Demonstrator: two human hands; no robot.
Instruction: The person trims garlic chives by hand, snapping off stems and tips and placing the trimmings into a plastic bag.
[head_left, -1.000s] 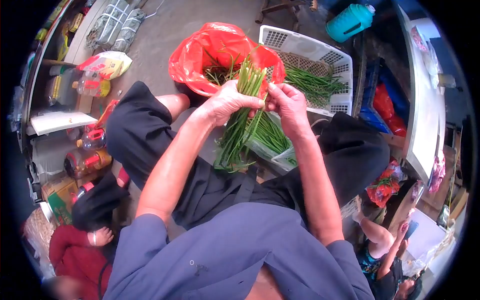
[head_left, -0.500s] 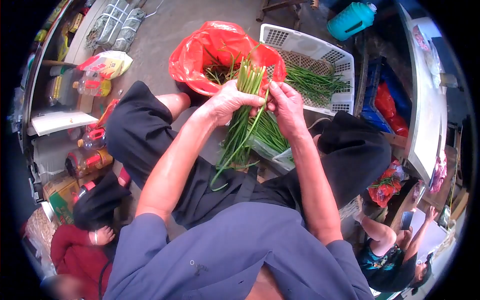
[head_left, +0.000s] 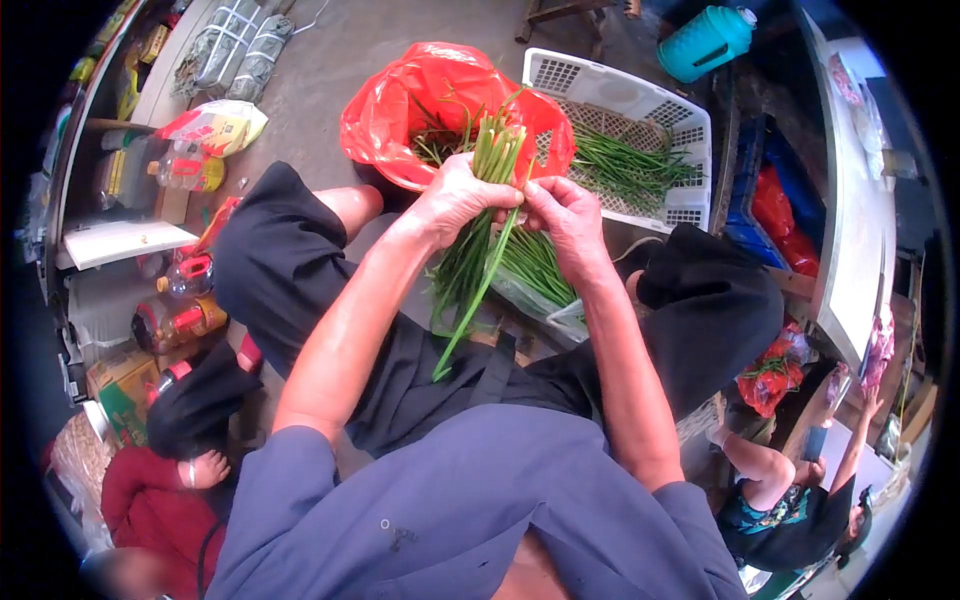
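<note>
The left hand (head_left: 462,202) is closed around a bunch of long green stalks (head_left: 496,150) near the middle of the frame; the right hand (head_left: 566,216) pinches one loose stalk (head_left: 474,305) next to it; the red plastic bag (head_left: 378,118) is at upper middle, beside the white basket (head_left: 606,88).

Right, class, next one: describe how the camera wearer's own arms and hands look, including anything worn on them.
Short, dark greyish-blue sleeves end above the elbows. The forearms are uncovered. Both the left hand and right hand are bare, with no gloves; no watch or bracelet shows.
</note>
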